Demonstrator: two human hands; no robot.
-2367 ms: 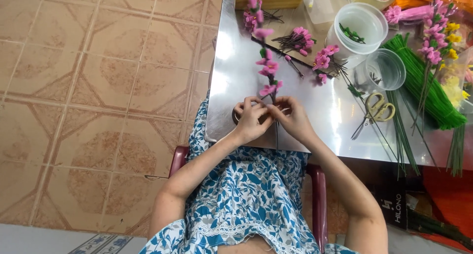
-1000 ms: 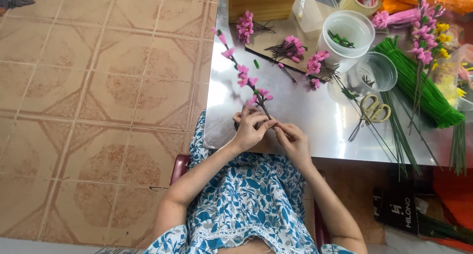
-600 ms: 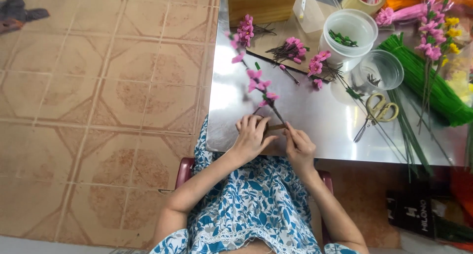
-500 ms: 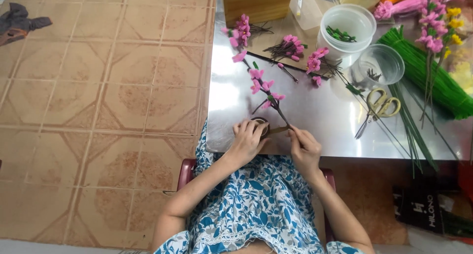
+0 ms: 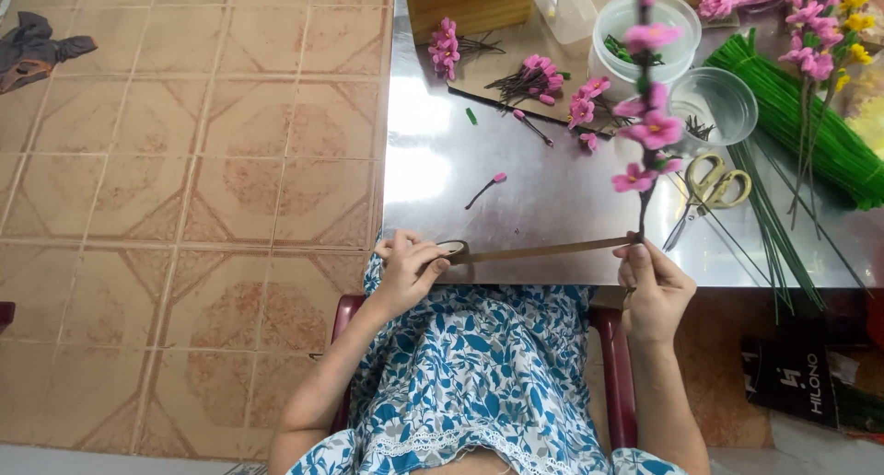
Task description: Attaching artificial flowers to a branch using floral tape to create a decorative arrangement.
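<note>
Low in the frame's centre, the left hand [image 5: 408, 274] grips a brown tape roll [image 5: 451, 249]; the right hand [image 5: 652, 286] pinches a pink-blossomed wire flower stem [image 5: 647, 125], with a taut tape strip [image 5: 543, 250] stretched between them.

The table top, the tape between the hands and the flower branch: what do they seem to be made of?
The table top looks like bare sheet metal, brushed and glossy: it shows bright glare. The tape from the roll in the left hand seems thin brown paper or crepe, matte, pulled flat. The flower branch in the right hand looks artificial: uniform pink petals, maybe fabric or plastic, on a thin stiff stem.
</note>
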